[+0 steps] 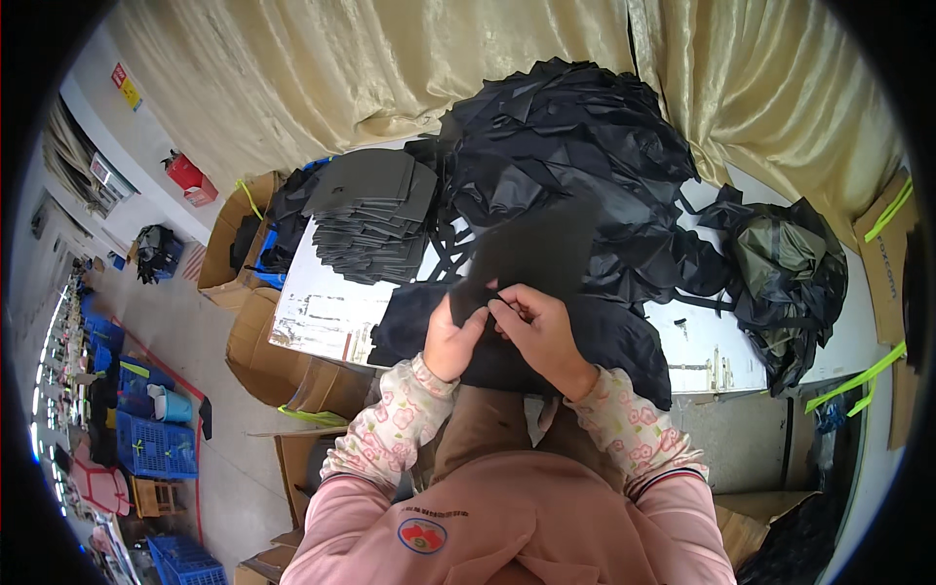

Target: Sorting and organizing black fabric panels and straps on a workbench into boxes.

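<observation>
Two bare hands meet over a white table (322, 322) in the head camera's view, both gripping one dark grey panel (531, 255) that rises tilted from their fingers. Left hand (453, 341) has its fingers curled shut on the panel's lower left corner; right hand (538, 330) pinches the lower edge just beside it. Black fabric (609, 336) lies under the hands. A stack of grey panels (375, 210) sits left, near a heap of black cloth (575, 132).
</observation>
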A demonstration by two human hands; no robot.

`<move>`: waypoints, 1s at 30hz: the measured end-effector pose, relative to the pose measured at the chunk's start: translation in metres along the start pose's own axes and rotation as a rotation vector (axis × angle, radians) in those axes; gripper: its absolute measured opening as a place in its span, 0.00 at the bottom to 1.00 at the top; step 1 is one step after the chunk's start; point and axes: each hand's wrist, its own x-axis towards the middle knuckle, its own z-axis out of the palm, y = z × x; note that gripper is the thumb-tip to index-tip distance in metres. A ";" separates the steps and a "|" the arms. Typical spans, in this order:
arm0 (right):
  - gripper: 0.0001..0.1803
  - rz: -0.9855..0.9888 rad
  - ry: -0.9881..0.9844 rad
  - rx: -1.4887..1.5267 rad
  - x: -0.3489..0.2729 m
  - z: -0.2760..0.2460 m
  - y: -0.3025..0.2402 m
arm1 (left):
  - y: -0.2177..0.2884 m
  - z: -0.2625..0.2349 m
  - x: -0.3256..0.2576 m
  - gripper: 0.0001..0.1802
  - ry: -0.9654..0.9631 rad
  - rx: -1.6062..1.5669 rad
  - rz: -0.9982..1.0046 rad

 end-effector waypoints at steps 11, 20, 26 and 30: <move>0.10 -0.466 0.044 -0.440 -0.015 -0.014 -0.006 | 0.022 0.014 -0.009 0.35 -0.178 0.527 0.328; 0.33 0.203 -0.388 0.527 -0.030 -0.100 -0.074 | 0.059 -0.019 0.025 0.40 -0.387 1.201 0.717; 0.19 0.379 -0.027 0.388 -0.047 -0.114 -0.049 | 0.062 -0.020 0.002 0.28 -0.223 -0.186 0.229; 0.16 0.517 0.034 0.256 -0.087 -0.161 0.017 | 0.061 -0.057 -0.003 0.14 0.308 -0.159 0.246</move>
